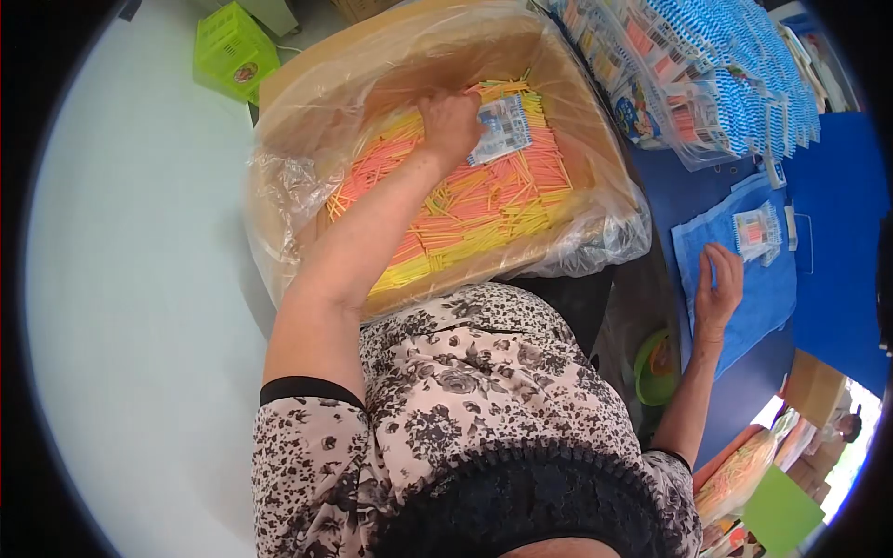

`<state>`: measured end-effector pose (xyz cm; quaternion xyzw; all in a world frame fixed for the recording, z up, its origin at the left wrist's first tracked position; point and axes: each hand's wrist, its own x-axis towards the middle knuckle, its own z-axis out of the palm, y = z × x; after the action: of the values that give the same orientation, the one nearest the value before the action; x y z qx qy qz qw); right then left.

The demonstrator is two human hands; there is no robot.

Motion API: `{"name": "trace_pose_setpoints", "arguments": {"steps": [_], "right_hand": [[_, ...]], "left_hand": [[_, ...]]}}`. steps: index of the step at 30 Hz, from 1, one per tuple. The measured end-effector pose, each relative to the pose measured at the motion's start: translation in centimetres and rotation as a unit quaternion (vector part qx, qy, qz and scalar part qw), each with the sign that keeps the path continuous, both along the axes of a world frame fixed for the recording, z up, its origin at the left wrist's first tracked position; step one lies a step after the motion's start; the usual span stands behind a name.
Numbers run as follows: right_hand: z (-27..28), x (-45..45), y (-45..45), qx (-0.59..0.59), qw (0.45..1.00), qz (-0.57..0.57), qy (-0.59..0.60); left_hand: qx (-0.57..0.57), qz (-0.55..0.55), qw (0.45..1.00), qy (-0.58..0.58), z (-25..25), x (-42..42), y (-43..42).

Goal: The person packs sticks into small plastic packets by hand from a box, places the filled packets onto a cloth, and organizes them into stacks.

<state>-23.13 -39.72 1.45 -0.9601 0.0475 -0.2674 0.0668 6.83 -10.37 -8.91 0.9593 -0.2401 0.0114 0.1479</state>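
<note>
Many thin sticks (484,200) in pink, orange and yellow lay beneath and around the left hand (452,126), spreading from just beyond its fingers back toward the body. Its fingers were bent down among them, and a clear printed packet (503,130) lay on the sticks just beside it on the right – whether that hand was gripping sticks or the packet's edge, I could not tell. Around the left hand on all sides stood the walls of a cardboard box (572,121), lined with a crumpled plastic liner (288,191) that spilled over the rim. Well beyond that hand and to its left was a bright green basket (233,51).

The right hand (719,286) was loosely open, fingers slightly bent, above a blue towel (770,293) spread on the dark blue worktop (672,193). Just past its fingertips, a little to the right, small packets (755,232) lay on the towel. Farther beyond the right hand stood a clear plastic container (646,107), crowded with blue-and-white packets (744,74) – and nearer the body, to its left, was a green bowl (643,372)
</note>
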Motion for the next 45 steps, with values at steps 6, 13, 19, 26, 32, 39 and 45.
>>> {"name": "trace_pose_setpoints", "arguments": {"steps": [6,13,19,26,32,39,45], "right_hand": [[1.4,2.8,4.1,0.031,0.994,0.098,-0.026],[2.4,6.7,9.1,0.071,0.975,0.212,-0.016],[1.9,7.9,10.0,0.101,0.963,0.251,-0.01],[3.0,12.4,12.0,0.18,0.972,0.149,-0.014],[3.0,18.2,14.0,0.282,0.933,0.2,0.1],[0.8,21.4,16.7,0.348,0.84,0.259,0.324],[-6.2,21.6,20.8,-0.011,0.771,0.474,0.425]], "left_hand": [[-0.049,-0.034,0.995,-0.079,0.7,0.2,0.7],[-0.1,-0.004,0.995,0.016,1.2,0.8,0.7],[-0.013,-0.06,0.995,-0.074,1.0,0.8,0.5],[-0.283,-0.129,0.945,-0.103,2.9,-0.2,1.0],[-0.428,-0.149,0.849,0.273,8.8,-4.7,4.2],[-0.485,-0.051,0.844,0.224,6.9,-4.9,9.2],[-0.497,0.073,0.859,0.095,7.3,-2.6,10.5]]}}
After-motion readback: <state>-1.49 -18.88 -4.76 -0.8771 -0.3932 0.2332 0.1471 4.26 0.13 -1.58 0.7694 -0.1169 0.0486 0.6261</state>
